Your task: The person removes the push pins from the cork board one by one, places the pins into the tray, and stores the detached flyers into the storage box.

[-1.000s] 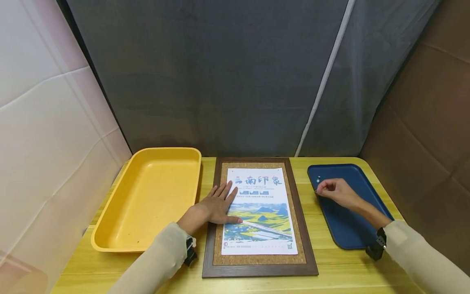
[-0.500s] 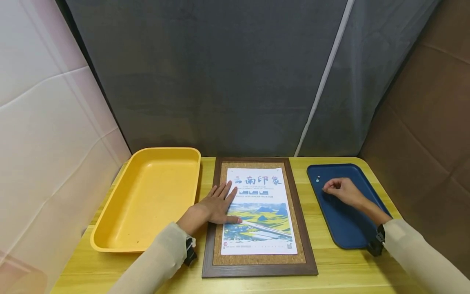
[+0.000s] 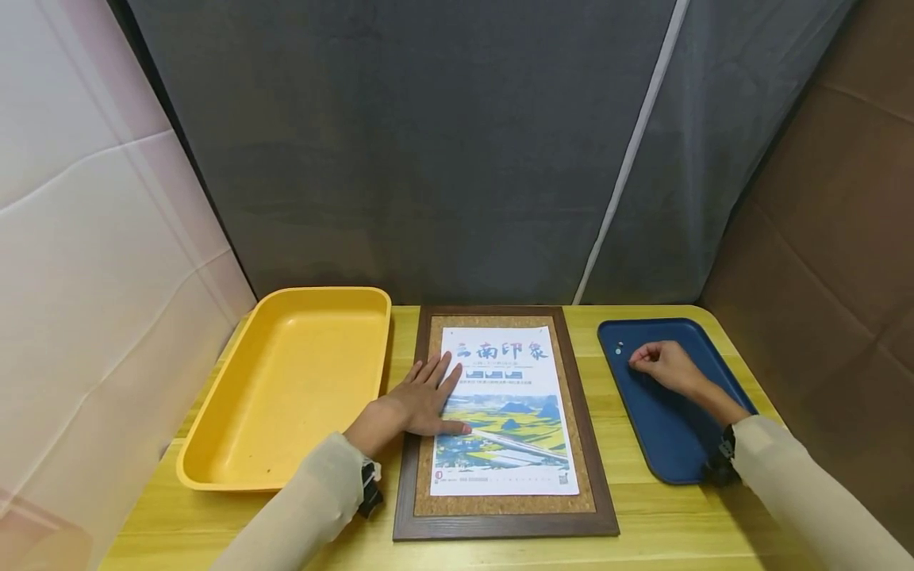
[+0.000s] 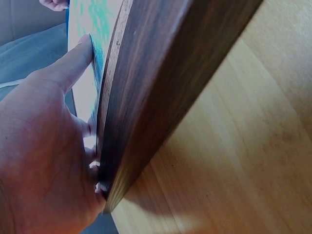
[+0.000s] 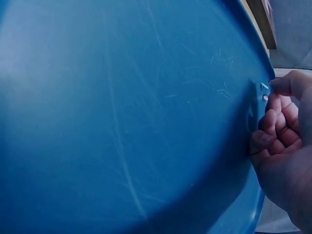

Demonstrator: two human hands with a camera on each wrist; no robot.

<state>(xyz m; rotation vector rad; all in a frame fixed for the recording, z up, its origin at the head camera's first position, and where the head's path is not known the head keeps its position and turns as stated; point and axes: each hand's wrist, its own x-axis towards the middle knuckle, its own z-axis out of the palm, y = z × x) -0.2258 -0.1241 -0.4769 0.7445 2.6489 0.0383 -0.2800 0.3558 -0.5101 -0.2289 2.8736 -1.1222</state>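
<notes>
My left hand [image 3: 421, 400] lies flat with spread fingers on the left side of a printed poster [image 3: 510, 436]. The poster rests on a cork board [image 3: 510, 505] with a dark wooden frame; small tacks show at its top corners. In the left wrist view the thumb [image 4: 73, 63] reaches over the frame [image 4: 141, 73] onto the print. Over the upper part of a blue tray [image 3: 685, 444], my right hand [image 3: 667, 369] pinches a thumbtack between thumb and forefinger, mostly hidden by the fingertips. Small shiny thumbtacks [image 3: 618, 347] lie on the tray just left of them.
A deep yellow tray [image 3: 286, 484] stands left of the board, its right edge near the left forearm. All of it sits on a light wooden table [image 3: 628, 507]. A dark grey curtain [image 3: 428, 159] hangs behind, with a white sheet left and a brown one right.
My right hand has shifted slightly right and away from the tray's left edge, with its thumb and forefinger staying together. The left hand and the poster have stayed put.
</notes>
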